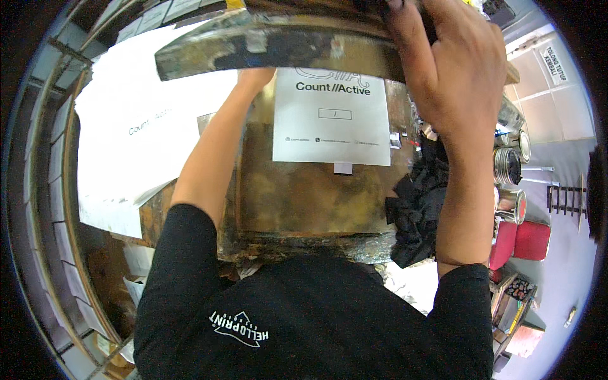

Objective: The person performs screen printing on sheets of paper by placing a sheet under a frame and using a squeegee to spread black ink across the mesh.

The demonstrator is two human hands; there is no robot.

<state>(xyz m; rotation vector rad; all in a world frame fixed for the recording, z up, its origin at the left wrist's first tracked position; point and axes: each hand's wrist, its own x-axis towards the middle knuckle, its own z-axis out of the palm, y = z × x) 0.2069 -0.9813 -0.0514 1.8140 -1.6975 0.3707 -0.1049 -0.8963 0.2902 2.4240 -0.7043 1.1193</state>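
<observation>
A paint-stained wooden screen frame (pixel 285 52) is tilted up across the top of the view. My right hand (pixel 459 69) grips its right end, with the thumb along the near side and part of the fingers cut off by the upper edge. Beneath the frame, a white sheet with black print (pixel 330 136) lies on a stained brown board (pixel 304 206). My left hand (pixel 256 78) reaches in by the sheet's upper left; the frame hides its fingers. A small pale tab (pixel 342 168) shows at the sheet's lower edge.
Large white paper sheets (pixel 145 168) are piled on the left, beside a tall rack (pixel 60 196). Crumpled black cloth (pixel 415 218) lies at the board's right edge. Several metal cans (pixel 508 206) and a red chair (pixel 531 240) stand further right.
</observation>
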